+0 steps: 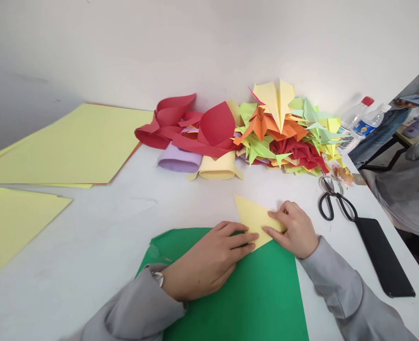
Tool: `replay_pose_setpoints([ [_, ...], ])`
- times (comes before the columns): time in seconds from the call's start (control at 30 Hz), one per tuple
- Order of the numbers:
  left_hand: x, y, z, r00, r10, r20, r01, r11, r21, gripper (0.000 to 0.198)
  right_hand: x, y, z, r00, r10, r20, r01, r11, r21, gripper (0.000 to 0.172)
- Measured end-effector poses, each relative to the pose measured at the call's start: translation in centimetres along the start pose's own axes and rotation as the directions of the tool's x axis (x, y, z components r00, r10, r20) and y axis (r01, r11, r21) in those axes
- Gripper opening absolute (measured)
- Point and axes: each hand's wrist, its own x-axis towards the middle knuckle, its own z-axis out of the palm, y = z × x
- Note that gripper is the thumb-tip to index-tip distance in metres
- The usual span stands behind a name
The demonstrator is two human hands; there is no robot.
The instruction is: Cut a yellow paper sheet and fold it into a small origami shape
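Observation:
A pale yellow folded paper lies at the upper edge of a green sheet, with one corner pointing up and away from me. The fingertips of my left hand hold its lower left edge; the left thumb is hidden. My right hand pinches the paper's right corner, with thumb and forefinger on its near face. Both hands rest low over the green sheet, their tips a short way apart on the paper.
Large yellow sheets and a smaller yellow stack lie left. Red rolled paper shapes and a heap of folded paper pieces line the wall. Scissors, a black flat object and bottles stand right; another person is beyond.

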Motion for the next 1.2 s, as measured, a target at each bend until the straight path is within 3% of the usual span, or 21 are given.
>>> replay_pose_setpoints([
  [0.23, 0.1, -0.1, -0.2, 1.0, -0.004, 0.031, 0.003, 1.0, 0.014, 0.045, -0.1, -0.4, -0.3, 0.999, -0.029, 0.04, 0.031, 0.998, -0.046, 0.05],
  [0.93, 0.7, 0.8, 0.0, 0.998, -0.035, -0.056, 0.039, 0.997, 0.062, 0.035, -0.3, -1.2, -0.7, 0.996, 0.025, 0.086, -0.015, 0.994, -0.105, 0.036],
  [1.2, 1.5, 0.5, 0.4, 0.996, 0.025, -0.085, -0.012, 0.988, 0.154, 0.027, -0.4, -1.4, -0.7, 0.994, 0.041, 0.103, -0.031, 0.995, -0.098, 0.036],
])
